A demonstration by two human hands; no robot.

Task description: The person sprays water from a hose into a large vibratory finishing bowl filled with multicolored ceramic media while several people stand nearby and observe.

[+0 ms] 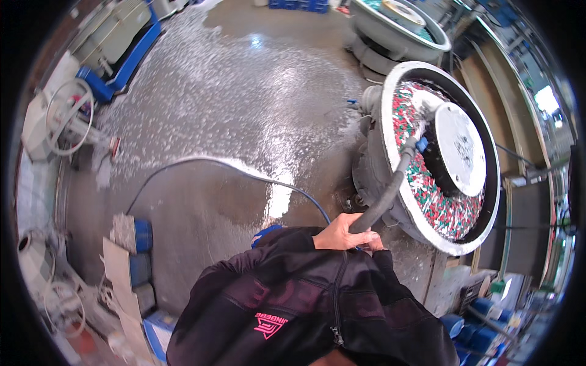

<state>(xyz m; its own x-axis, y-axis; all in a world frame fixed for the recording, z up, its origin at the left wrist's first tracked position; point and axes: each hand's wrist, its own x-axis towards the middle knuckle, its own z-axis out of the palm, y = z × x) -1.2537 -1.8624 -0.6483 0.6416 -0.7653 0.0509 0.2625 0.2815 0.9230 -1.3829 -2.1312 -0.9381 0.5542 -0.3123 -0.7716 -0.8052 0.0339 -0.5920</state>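
My left hand (pixel 337 233) is wrapped round a thick grey pipe (pixel 386 196) in front of my dark jacket. Close beside it, my right hand (pixel 373 242) is closed on the pipe's lower end, its fingers partly hidden. The pipe slants up and right over the rim of a round white tub (pixel 389 122). Red, green and white pieces (pixel 436 210) fill the ring round the tub's capped centre (pixel 462 152). White spray or foam shows near the pipe's far end, beside a blue fitting (pixel 422 144). A thin dark hose (pixel 262 178) curves across the floor toward my hands.
The floor (pixel 244 110) is wet and foamy. Behind stands a second round tub (pixel 360 21). At left are a handwheel machine (pixel 70 116) and a blue trough (pixel 133 55); blue bins (pixel 140 268) stand nearer. Shelving (pixel 519 104) lines the right side, with blue containers (pixel 473 335) below.
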